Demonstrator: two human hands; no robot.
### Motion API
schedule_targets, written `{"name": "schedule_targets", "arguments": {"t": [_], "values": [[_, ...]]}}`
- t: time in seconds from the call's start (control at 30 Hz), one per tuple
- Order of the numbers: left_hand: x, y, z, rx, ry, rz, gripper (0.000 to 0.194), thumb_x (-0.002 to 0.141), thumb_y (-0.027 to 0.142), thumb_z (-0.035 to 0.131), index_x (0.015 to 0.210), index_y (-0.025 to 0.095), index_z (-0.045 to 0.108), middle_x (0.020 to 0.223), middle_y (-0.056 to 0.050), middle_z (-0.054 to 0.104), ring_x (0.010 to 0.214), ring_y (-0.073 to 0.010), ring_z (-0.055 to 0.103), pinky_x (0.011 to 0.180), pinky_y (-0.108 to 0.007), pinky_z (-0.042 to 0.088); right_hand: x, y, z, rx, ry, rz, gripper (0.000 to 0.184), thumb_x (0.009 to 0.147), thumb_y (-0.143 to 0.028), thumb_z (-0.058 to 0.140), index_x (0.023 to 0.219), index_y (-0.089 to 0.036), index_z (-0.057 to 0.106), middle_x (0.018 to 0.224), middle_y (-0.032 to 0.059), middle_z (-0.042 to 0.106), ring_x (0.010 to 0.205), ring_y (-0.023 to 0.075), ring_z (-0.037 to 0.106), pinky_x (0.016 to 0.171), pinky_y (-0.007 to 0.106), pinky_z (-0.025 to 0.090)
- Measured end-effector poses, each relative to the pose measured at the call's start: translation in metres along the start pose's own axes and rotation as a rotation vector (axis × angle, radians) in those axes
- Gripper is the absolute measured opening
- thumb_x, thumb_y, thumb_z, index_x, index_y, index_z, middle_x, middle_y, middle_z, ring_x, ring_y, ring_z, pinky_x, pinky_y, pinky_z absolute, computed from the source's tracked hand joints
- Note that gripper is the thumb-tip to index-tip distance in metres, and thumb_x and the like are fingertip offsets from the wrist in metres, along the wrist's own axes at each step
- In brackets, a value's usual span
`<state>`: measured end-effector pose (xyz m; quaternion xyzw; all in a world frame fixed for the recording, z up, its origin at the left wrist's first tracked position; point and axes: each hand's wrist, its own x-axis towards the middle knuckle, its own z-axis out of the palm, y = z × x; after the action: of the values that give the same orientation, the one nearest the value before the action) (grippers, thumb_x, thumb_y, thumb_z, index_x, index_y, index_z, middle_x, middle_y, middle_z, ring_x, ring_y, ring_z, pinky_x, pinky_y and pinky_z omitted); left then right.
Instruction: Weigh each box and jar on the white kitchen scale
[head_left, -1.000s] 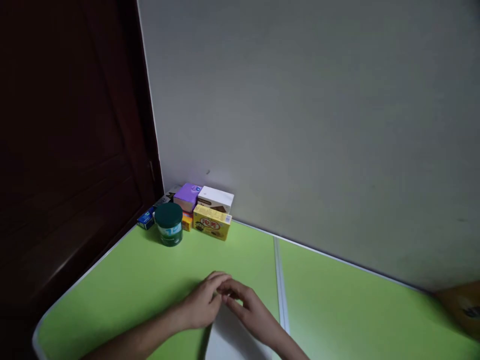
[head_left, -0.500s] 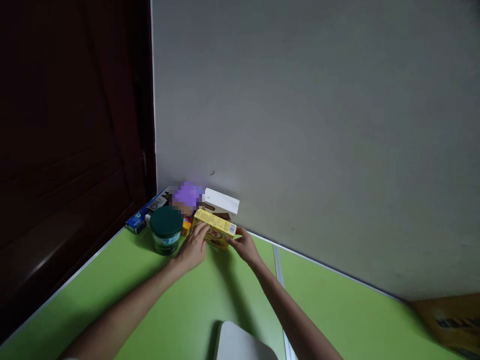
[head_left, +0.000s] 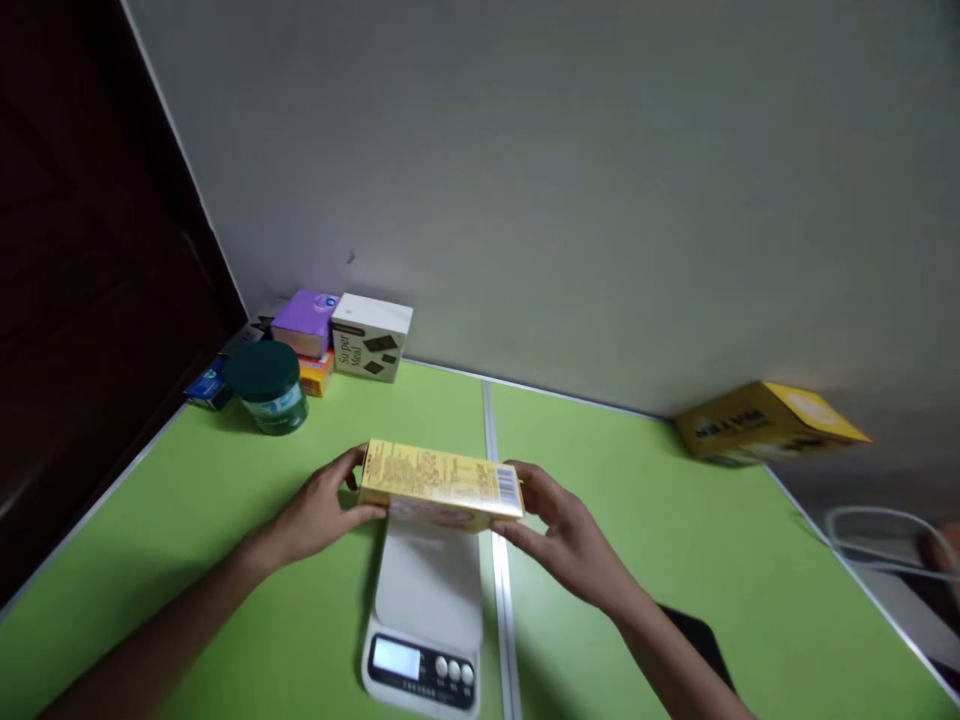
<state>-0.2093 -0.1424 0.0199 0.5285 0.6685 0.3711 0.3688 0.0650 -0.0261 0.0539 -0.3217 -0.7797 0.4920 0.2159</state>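
Observation:
Between my two hands is a yellow box (head_left: 442,478) with printed text and a barcode on its upper face. My left hand (head_left: 319,507) grips its left end, thumb on the near side. My right hand (head_left: 566,525) grips the right end by the barcode. Beneath and nearer to me lies a white digital kitchen scale (head_left: 427,590) with a lit display and round buttons. The box is above the scale's far end and hides part of it; whether it touches the scale I cannot tell.
At the back left stand a dark green jar (head_left: 266,385), a purple pack (head_left: 306,322), an orange box (head_left: 316,373), a blue box (head_left: 210,385) and a white box (head_left: 371,338). A yellow carton (head_left: 757,425) is by the wall at right. A black flat object (head_left: 697,640) lies partly behind my right arm.
Both hands have carried the yellow box away from the corner group, toward me and over the scale. The view has shifted down and right, showing more of the scale and the yellow carton.

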Motion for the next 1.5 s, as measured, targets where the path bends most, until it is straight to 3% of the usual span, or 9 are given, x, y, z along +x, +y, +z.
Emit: {"name": "schedule_targets", "arguments": {"t": [0.13,0.27,0.4,0.6,0.97,1.13,1.27,1.4,1.5], "values": [[-0.035,-0.01,0.033,-0.044,-0.076,-0.079,0.055,0.071,0.021,0.069,0.124,0.022,0.052,0.125,-0.008,0.064,0.112,-0.0255,0.061,0.098,-0.04,0.048,-0.054,0.012,0.014,-0.034,0.031,0.05,0.035,0.082,-0.033,0.065,0.113,-0.023,0.053,0.1,0.0067,0.067,0.083,0.0202,0.063,0.07,0.033,0.053],[-0.047,-0.02,0.052,-0.057,-0.068,-0.058,0.056,0.072,0.018,0.066,0.126,0.019,0.051,0.13,-0.01,0.06,0.121,-0.0253,0.056,0.105,-0.041,0.042,-0.075,0.032,0.028,-0.018,0.044,0.063,0.042,0.083,-0.034,0.064,0.12,-0.023,0.049,0.099,0.0062,0.066,0.082,0.0197,0.061,0.075,0.036,0.052],[-0.056,-0.017,0.043,-0.007,-0.014,-0.061,0.073,0.071,0.021,0.068,0.139,0.023,0.039,0.146,-0.01,0.046,0.13,-0.0274,0.046,0.108,-0.043,0.039,-0.091,0.04,0.026,0.019,0.082,0.058,0.06,0.08,-0.038,0.068,0.132,-0.027,0.039,0.119,0.0088,0.059,0.083,0.0178,0.061,0.083,0.04,0.051],[-0.072,-0.015,0.018,0.052,0.009,-0.144,0.076,0.076,0.028,0.064,0.144,0.027,0.031,0.153,-0.009,0.034,0.113,-0.0278,0.058,0.095,-0.044,0.049,-0.116,0.046,0.012,0.057,0.17,0.091,0.053,0.082,-0.041,0.064,0.129,-0.029,0.042,0.126,0.0116,0.055,0.08,0.0169,0.063,0.082,0.043,0.053],[-0.075,-0.014,0.015,0.106,-0.027,-0.096,0.073,0.079,0.035,0.061,0.145,0.029,0.029,0.152,-0.01,0.035,0.118,-0.0295,0.055,0.096,-0.047,0.048,-0.111,0.031,0.021,0.054,0.107,0.118,0.052,0.081,-0.031,0.064,0.129,-0.026,0.044,0.126,0.0106,0.056,0.08,0.0164,0.065,0.079,0.04,0.055],[-0.062,-0.017,0.021,0.167,-0.035,-0.07,0.081,0.075,0.032,0.067,0.146,0.028,0.028,0.148,-0.012,0.04,0.123,-0.03,0.053,0.101,-0.047,0.045,-0.093,0.037,0.034,0.051,0.046,0.148,0.068,0.078,-0.022,0.064,0.139,-0.021,0.034,0.093,0.0045,0.064,0.076,0.0183,0.064,0.075,0.039,0.055],[-0.049,-0.014,0.026,0.182,-0.038,0.039,0.062,0.071,0.034,0.068,0.129,0.019,0.049,0.13,-0.012,0.056,0.118,-0.0291,0.057,0.103,-0.046,0.044,-0.078,0.043,0.043,0.065,-0.002,0.123,0.065,0.075,-0.014,0.064,0.136,-0.023,0.042,0.117,0.0094,0.057,0.073,0.0157,0.063,0.066,0.035,0.057],[-0.03,0.019,0.044,0.14,-0.04,0.038,0.047,0.065,0.039,0.072,0.106,0.019,0.059,0.111,-0.009,0.067,0.107,-0.0321,0.063,0.095,-0.048,0.05,-0.079,0.046,0.012,0.018,0.036,-0.033,0.053,0.079,-0.013,0.06,0.13,-0.024,0.049,0.121,0.01,0.055,0.073,0.0151,0.062,0.073,0.036,0.056],[0.001,0.063,0.087,0.102,-0.052,0.076,0.048,0.065,0.038,0.071,0.107,0.02,0.058,0.112,-0.008,0.067,0.106,-0.0299,0.063,0.091,-0.044,0.053,-0.093,0.059,-0.039,0.008,0.236,-0.043,0.047,0.083,-0.02,0.056,0.129,-0.024,0.05,0.122,0.0104,0.055,0.073,0.0151,0.061,0.075,0.037,0.055]]}}
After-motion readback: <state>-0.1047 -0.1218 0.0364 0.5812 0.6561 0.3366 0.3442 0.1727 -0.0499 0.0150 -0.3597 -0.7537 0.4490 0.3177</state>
